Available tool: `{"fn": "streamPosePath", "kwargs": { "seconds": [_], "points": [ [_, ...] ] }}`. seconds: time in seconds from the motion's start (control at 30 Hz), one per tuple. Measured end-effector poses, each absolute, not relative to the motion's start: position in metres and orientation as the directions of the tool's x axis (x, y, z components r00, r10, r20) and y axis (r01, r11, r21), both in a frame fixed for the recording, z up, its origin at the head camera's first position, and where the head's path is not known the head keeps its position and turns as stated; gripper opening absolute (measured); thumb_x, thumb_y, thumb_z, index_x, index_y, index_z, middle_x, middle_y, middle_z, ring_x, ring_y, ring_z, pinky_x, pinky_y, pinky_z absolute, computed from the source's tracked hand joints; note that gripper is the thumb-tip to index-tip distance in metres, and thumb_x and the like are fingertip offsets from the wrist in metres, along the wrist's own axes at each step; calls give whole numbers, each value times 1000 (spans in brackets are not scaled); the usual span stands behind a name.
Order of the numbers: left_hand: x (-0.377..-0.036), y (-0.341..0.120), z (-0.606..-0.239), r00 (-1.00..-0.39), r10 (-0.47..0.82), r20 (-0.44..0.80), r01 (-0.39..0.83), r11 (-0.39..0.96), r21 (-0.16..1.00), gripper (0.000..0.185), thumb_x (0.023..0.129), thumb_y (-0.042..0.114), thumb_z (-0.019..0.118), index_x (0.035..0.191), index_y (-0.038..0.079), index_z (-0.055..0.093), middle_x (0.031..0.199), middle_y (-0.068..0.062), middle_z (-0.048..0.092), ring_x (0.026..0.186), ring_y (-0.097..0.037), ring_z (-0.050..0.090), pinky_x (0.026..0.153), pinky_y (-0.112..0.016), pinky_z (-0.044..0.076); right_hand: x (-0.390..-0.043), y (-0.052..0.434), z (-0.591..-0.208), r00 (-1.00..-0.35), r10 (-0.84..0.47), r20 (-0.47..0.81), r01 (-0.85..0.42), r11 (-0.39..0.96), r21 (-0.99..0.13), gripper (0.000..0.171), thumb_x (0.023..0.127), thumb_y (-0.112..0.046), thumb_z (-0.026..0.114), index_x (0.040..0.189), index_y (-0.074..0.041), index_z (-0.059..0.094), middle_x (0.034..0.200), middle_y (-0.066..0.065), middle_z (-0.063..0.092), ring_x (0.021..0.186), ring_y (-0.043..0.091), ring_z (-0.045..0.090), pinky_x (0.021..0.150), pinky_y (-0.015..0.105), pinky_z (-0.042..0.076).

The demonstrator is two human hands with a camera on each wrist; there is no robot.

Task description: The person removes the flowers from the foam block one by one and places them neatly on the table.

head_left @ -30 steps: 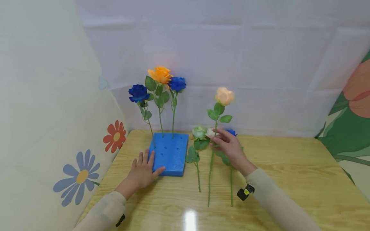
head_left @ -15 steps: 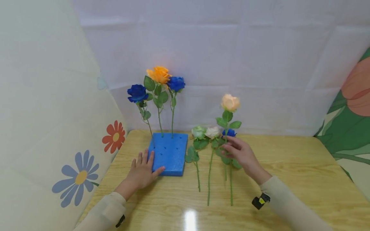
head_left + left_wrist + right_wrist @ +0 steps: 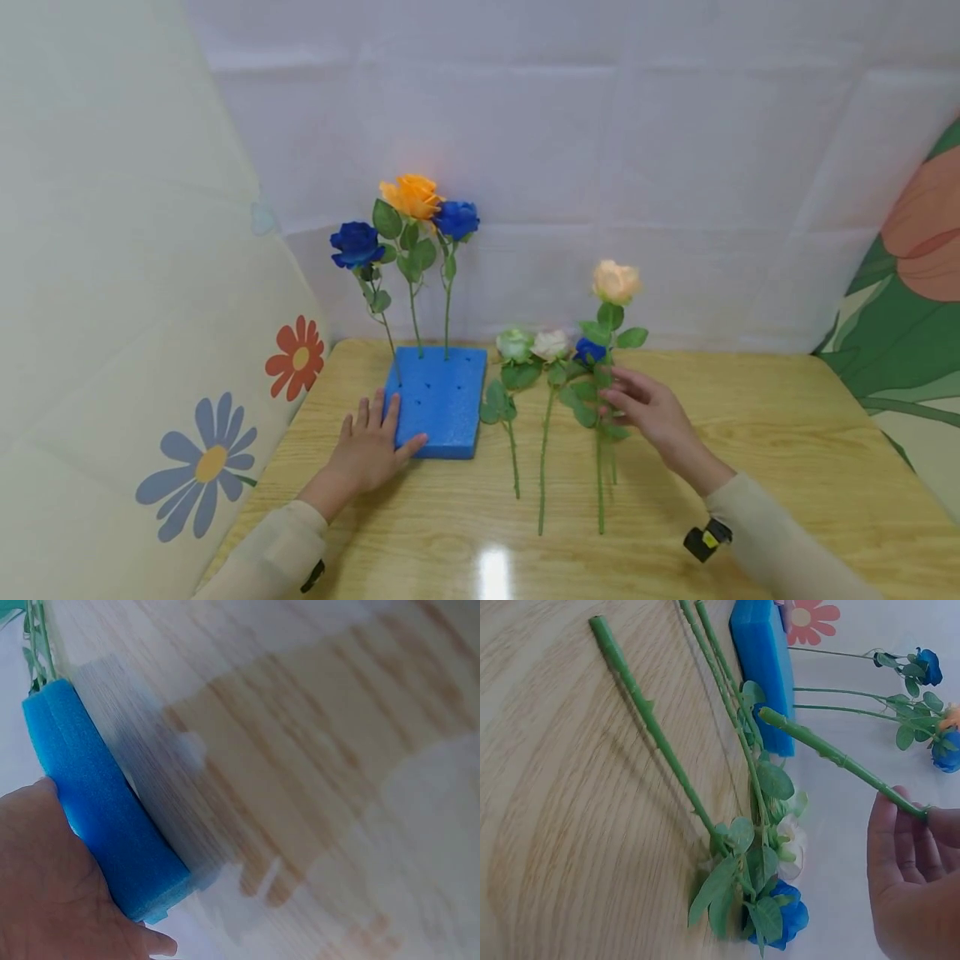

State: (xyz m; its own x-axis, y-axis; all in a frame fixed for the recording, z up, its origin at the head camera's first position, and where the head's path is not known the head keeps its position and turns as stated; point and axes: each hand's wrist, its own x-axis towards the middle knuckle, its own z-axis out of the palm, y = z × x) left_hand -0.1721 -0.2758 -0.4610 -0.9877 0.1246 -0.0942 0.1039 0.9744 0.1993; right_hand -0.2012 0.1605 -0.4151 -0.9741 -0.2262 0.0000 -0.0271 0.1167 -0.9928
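Note:
My right hand [image 3: 660,423] pinches the green stem of a peach rose [image 3: 617,283], which it holds upright over the right side of the table. In the right wrist view the cut end of that stem [image 3: 817,742] hangs clear of the tabletop. My left hand [image 3: 367,450] lies flat with spread fingers across the left front edge of a blue foam block [image 3: 444,417]. Two blue roses [image 3: 357,245] and an orange rose [image 3: 412,197] stand in holes along the block's back and left. Several other small holes show in its top.
To the right of the block, a pale green rose [image 3: 515,345], a whitish rose [image 3: 551,345] and a blue rose [image 3: 591,350] lie on the wooden table [image 3: 750,433], stems toward the front. A white cloth [image 3: 675,167] hangs behind the table's back edge.
My right hand has moved to the right and lower with the peach rose, uncovering the whitish and blue roses on the table. My left hand stays on the block.

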Motion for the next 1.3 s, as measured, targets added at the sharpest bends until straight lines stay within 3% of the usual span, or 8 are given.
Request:
{"fn": "streamPosePath", "kwargs": {
  "seconds": [0.4, 0.8, 1.03, 1.3],
  "points": [
    [-171, -274, -457, -987, 124, -102, 101, 974, 202, 101, 98, 73, 34, 160, -5, 13, 165, -32, 5, 149, -57, 5, 115, -74, 7, -194, 182, -419, -973, -226, -34, 3, 139, -990, 54, 104, -6, 55, 153, 6, 34, 116, 15, 67, 91, 13, 71, 83, 36, 60],
    [-169, -271, -451, -988, 119, -98, 99, 976, 192, 98, 100, 69, 39, 159, -5, 14, 165, -32, 7, 149, -57, 7, 115, -74, 10, -195, 199, -439, -968, -226, -107, 75, 145, -987, 55, 105, -5, 51, 155, 7, 30, 126, 28, 60, 94, 17, 72, 84, 37, 60],
    [-167, -270, -450, -987, 119, -105, 97, 977, 190, 99, 99, 70, 37, 160, -4, 13, 165, -32, 6, 149, -57, 6, 115, -74, 9, -200, 206, -446, -959, -233, -162, 124, 168, -978, 55, 106, -6, 50, 155, 8, 28, 127, 29, 60, 95, 18, 71, 86, 40, 60],
    [-167, -270, -451, -988, 119, -97, 99, 977, 189, 99, 99, 71, 37, 160, -5, 14, 165, -32, 7, 149, -57, 7, 115, -73, 9, -205, 208, -454, -950, -218, -223, 173, 229, -958, 54, 107, -9, 49, 155, 6, 29, 124, 25, 61, 97, 20, 70, 81, 34, 60]
  ]
}}
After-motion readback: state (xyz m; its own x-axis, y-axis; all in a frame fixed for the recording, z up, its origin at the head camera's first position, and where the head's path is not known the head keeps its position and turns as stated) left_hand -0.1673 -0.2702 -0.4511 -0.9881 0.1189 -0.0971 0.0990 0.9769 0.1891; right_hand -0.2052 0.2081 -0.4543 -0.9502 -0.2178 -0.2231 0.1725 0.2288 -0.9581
